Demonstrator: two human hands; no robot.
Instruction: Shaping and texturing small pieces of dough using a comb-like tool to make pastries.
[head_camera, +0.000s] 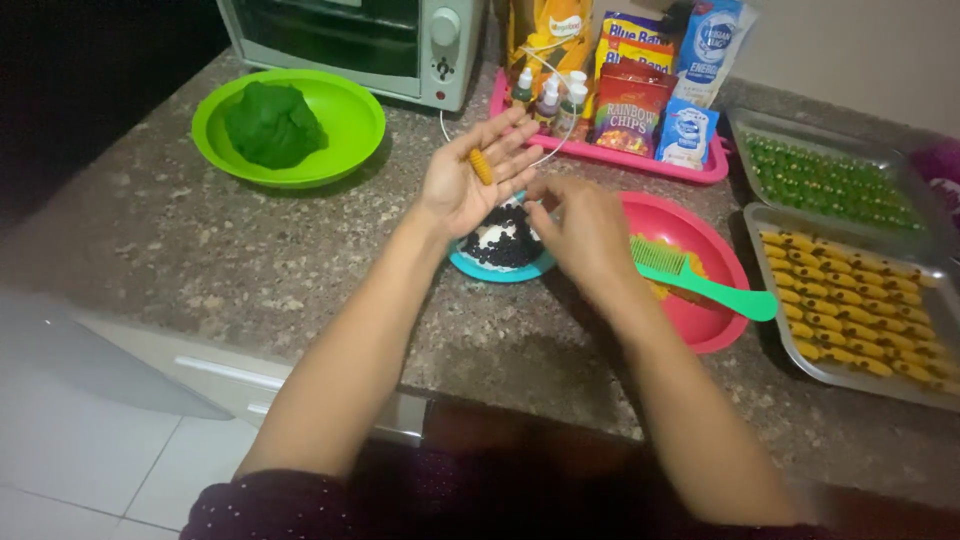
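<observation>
**A:** Head cam, going L to R. Green bowl (345, 150) far left on the stone counter (200, 250), w/ a lump of green dough (272, 122) in it. Toaster oven (360, 40) behind.

**B:** And the hands?

**A:** Left hand (470, 180) is palm up, raised over the small teal bowl (500, 268), fingers spread and loose, not gripping. A little ridged yellow dough piece (482, 166) lies across the base of the fingers, just resting there.

**B:** How'd that piece handle?

**A:** Prob v. light and soft, raw dough by the look. Ridges would squash easily, so I'd say take it lightly by the two ends or roll it off the palm, no pinching mid-body. Maybe a bit tacky too.

**B:** Right hand?

**A:** Right hand (585, 235) is knuckles up, low over the teal bowl's rim, fingertips bunched together and pointing toward the dark chips (503, 240) heaped in it. Motion blur, so can't tell if it's got one pinched.

**B:** Further right?

**A:** Red bowl (700, 320) w/ a green comb (700, 280) lying across it. Pink tray (610, 155) of packets and small bottles behind. Far right, two metal trays: green pieces at the back (825, 180), yellow ridged pieces in rows at the front (860, 310).
</observation>
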